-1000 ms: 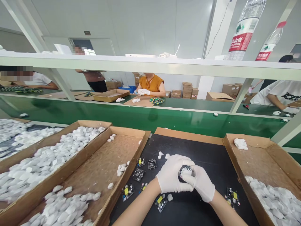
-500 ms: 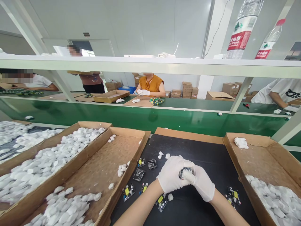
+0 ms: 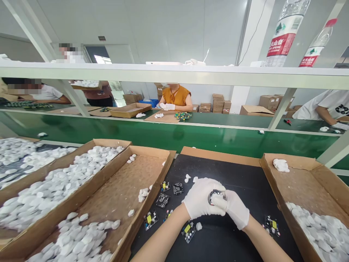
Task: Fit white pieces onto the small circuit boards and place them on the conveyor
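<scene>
A bright, pale-walled workroom here, with a long white shelf across the view and a green bench beyond; down at the centre, the gloved left hand curls around a small round dark-rimmed part; the gloved right hand meets it from the other side, fingers bent in against the part, though whether they pinch or only press I cannot tell; the part sits between the two hands, raised over the black mat, its inside mostly hidden by glove.

Just outside the left hand, a black circuit board lies with others scattered nearby, several showing yellow components; a white piece rests beside the board nearest the left forearm; out past the right wrist, another board lies near the right-hand cardboard tray, which has white pieces heaped at its near end; across the bench, a person in an orange top sits by a pile of green boards; two water bottles stand on the shelf at upper right.

The left-hand cardboard tray walls the mat on one side, the right-hand tray on the other; between right hand and tray runs a strip of mat; a cardboard strip edges the far end.
</scene>
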Tool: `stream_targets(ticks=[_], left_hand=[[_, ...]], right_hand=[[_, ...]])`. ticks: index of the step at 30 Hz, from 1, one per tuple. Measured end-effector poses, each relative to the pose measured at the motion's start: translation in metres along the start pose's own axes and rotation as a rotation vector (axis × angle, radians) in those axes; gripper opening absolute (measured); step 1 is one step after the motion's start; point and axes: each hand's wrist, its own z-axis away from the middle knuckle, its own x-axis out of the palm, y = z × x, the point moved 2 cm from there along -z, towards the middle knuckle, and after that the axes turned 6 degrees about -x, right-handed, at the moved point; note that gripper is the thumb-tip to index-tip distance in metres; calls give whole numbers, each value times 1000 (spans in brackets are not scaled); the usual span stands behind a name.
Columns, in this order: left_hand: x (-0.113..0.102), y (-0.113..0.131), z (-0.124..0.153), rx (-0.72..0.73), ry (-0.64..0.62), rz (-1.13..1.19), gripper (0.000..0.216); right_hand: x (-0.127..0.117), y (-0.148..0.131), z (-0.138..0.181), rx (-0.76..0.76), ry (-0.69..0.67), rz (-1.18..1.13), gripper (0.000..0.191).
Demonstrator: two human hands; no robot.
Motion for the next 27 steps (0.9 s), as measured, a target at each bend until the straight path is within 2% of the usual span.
stream_targets(ticks=[3,6,8,12,17,24,27], left_hand=[[2,4,-1,-42,3,42,25],[3,2,2,-87,135,115,32],[4,0,4,-100,172,132,36],[5,-1,3,-62,126,81,29],[4,1,1,-2,112,35,26],[1,-1,5,-19,188,-84,30],[1,-2,5,-24,155,-118,33]], right_hand=[[-3,1,1,17,46,11,51],[-5,0,3,-41,51,-83,56],[-5,-1,4,-75,19,-142,54],[-4,2,2,-38,-57,-133,47],[-4,3,0,17,-28,-52,41],[-1,-5,3,-53,-44,71,36],[0,-3,4,-53,-60,77,35]])
